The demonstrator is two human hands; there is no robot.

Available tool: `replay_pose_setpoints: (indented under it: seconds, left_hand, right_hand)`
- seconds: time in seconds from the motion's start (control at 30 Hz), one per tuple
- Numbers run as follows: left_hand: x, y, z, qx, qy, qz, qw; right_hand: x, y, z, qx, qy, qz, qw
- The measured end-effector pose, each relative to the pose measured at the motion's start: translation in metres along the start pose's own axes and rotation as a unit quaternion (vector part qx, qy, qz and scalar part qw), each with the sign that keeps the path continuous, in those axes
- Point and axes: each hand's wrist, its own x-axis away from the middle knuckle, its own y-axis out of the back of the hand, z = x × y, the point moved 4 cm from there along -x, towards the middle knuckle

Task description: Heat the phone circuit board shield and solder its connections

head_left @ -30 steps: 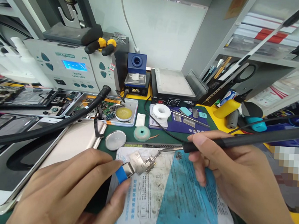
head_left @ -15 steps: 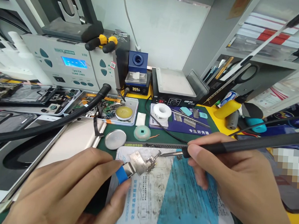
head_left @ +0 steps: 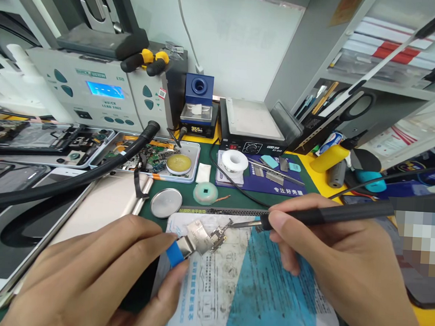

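My left hand [head_left: 96, 278] pinches a blue-handled metal tweezer [head_left: 181, 249], which clamps a small circuit board [head_left: 208, 233] over a worn blue-and-white work mat [head_left: 247, 283]. My right hand [head_left: 337, 249] grips a black soldering iron [head_left: 328, 215] like a pen. Its metal tip [head_left: 241, 224] points left and sits at the board's right edge. Both hands are closed around their tools.
A grey rework station [head_left: 96, 94] and blue soldering station [head_left: 198, 105] stand at the back, with a hot plate [head_left: 255, 123] to their right. A parts tray [head_left: 147, 158], flux tin [head_left: 166, 202], solder spool [head_left: 235, 161], phone panels [head_left: 34, 211] and a black hose [head_left: 72, 178] crowd the left.
The soldering iron tip has moved left and slightly down, closer to the board. My left hand and the tweezer have held still.
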Motion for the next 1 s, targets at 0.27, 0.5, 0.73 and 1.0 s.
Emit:
replay_pose_setpoints:
  seconds: [0.27, 0.5, 0.73, 1.0]
  left_hand:
    - [0.0005, 0.0013, 0.0034, -0.004, -0.021, 0.013, 1.0]
    - [0.0001, 0.0033, 0.0025, -0.027, -0.03, -0.004, 0.999]
    - [-0.0015, 0.0027, 0.0003, -0.013, -0.029, 0.004, 0.999]
    - [-0.0012, 0.0047, 0.0002, -0.029, -0.046, -0.008, 0.999]
  right_hand:
    - [-0.0008, 0.0014, 0.0009, 0.002, -0.01, 0.005, 1.0]
    - [0.0, 0.0011, 0.0016, -0.013, -0.011, -0.01, 1.0]
    - [0.0011, 0.0004, 0.0007, -0.002, 0.001, -0.009, 1.0]
    - [-0.0006, 0.0007, -0.0008, -0.001, 0.01, -0.011, 1.0]
